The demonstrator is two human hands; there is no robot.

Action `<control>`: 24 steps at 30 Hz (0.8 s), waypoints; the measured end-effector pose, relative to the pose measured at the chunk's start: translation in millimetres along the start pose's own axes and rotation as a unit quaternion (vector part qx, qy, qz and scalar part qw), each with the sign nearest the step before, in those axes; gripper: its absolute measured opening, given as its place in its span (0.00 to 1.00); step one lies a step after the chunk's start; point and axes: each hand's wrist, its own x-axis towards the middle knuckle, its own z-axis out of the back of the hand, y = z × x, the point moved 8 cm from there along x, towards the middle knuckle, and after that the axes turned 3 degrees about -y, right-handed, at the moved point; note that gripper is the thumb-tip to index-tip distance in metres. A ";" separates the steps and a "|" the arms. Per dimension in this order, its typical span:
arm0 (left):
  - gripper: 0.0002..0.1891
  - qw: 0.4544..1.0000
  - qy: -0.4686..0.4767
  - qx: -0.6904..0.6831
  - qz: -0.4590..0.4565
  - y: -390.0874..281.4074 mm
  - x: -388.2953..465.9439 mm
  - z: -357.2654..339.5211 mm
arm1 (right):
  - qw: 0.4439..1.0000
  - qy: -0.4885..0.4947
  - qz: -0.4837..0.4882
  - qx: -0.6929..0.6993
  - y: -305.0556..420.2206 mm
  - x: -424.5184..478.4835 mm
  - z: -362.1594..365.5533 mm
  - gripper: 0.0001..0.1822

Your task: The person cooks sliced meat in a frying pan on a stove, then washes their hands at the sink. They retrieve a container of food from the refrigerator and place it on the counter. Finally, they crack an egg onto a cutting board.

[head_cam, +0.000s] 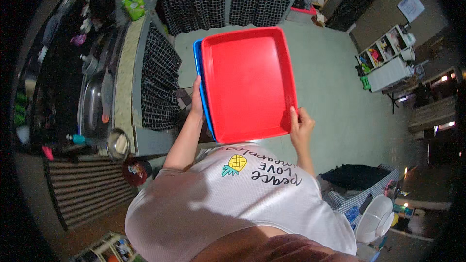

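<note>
A red plastic tray [247, 87] is held out in front of my body, its hollow side facing up. Beneath it lies a blue tray [198, 56], of which just the left edge shows. My left hand [197, 98] grips the left side, with its fingers on the blue edge and partly hidden under the trays. On the lower right corner, my right hand [301, 122] holds the red rim, thumb on top and fingers curled beneath. Nothing lies inside the red tray.
To the left runs a counter [125, 91] with a metal sink [92, 105] and a steel bowl [119, 144]. Checked curtains [193, 7] hang below the far counter. A white shelf [387, 45] stands at right, and a cloth-lined basket [367, 198] at lower right. Green floor [327, 80] spreads ahead.
</note>
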 end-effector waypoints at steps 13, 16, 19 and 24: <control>0.36 0.999 0.016 -0.007 -0.038 0.5 296.5 -56.9 | 0.948 -0.262 -0.003 -0.181 -135.9 288.9 68.3 0.18; 0.39 0.999 -0.024 0.012 -0.023 17.3 346.5 -89.0 | 0.974 -0.187 0.008 -0.126 -157.9 371.9 15.0 0.18; 0.40 0.998 -0.048 -0.003 -0.035 15.7 399.1 -107.2 | 0.990 -0.092 0.008 -0.106 -160.6 448.2 -50.2 0.19; 0.38 0.992 -0.102 0.000 -0.070 -21.6 457.5 -134.4 | 0.991 -0.045 0.059 -0.109 -156.7 548.5 -124.6 0.19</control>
